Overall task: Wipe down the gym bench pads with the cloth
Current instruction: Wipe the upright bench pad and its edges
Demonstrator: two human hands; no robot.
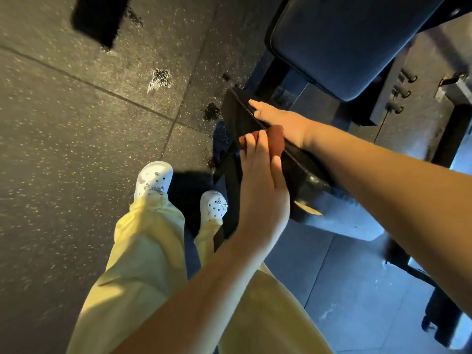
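Cloth (277, 142) of red-brown colour lies bunched on the small pad (236, 116), about the middle of its length, at the edge nearer to the person. This small pad is black and narrow. Its long axis runs from the far left down to the near right. The large pad (344, 42), dark blue, stands beyond its far end and goes on toward the upper right, with a gap between the two.

Under both pads the black frame (229, 200) shows, and a row of short pegs (401, 93) sits on the frame to the right. The speckled rubber floor (76, 123) lies to the left. White shoes (153, 180) and yellow trousers (143, 251) are just beside the frame.

The left hand (260, 185) has its fingers (251, 146) straight and pressed together, lying on top of the cloth and covering most of it. The right hand (278, 117) rests flat on the small pad just beyond the cloth, fingers straight and together, pointing to the pad's far end; it holds nothing.
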